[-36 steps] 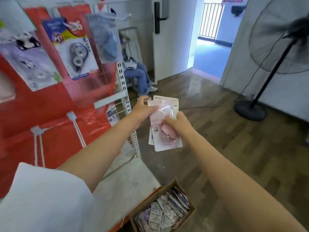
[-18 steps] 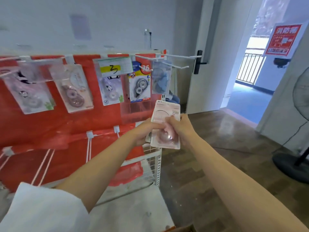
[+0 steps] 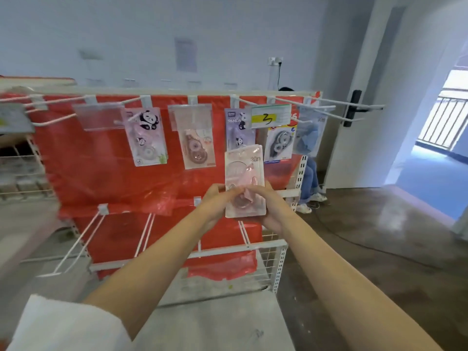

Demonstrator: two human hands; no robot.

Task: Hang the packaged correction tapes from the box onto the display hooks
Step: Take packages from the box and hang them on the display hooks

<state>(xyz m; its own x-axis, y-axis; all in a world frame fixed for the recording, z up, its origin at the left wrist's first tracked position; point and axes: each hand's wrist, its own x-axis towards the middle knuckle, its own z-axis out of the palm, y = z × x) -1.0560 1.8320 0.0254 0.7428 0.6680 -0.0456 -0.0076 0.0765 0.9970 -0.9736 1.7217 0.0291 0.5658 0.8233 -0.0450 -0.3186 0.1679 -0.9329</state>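
The red display rack [image 3: 101, 173] carries five hung packs along its top row of hooks [image 3: 354, 107]. Both grips, left hand [image 3: 215, 198] and right hand [image 3: 268, 206], pinch one pink correction tape pack [image 3: 244, 178] before the rack's right end. Missing the hanging hole could knock neighbouring packs loose.

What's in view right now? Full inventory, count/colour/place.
held pack: 1, pink, centre, in front of rack
hung packs: 5 visible, mixed pale colours, top hook row
display hooks: several, white, top and lower rows
price tag: 1, yellow-white, top row right
red backing: 1, rack back
door: 1, white, right
seated person: 1, behind rack
left hand: holds pack, left edge
right hand: holds pack, right edge
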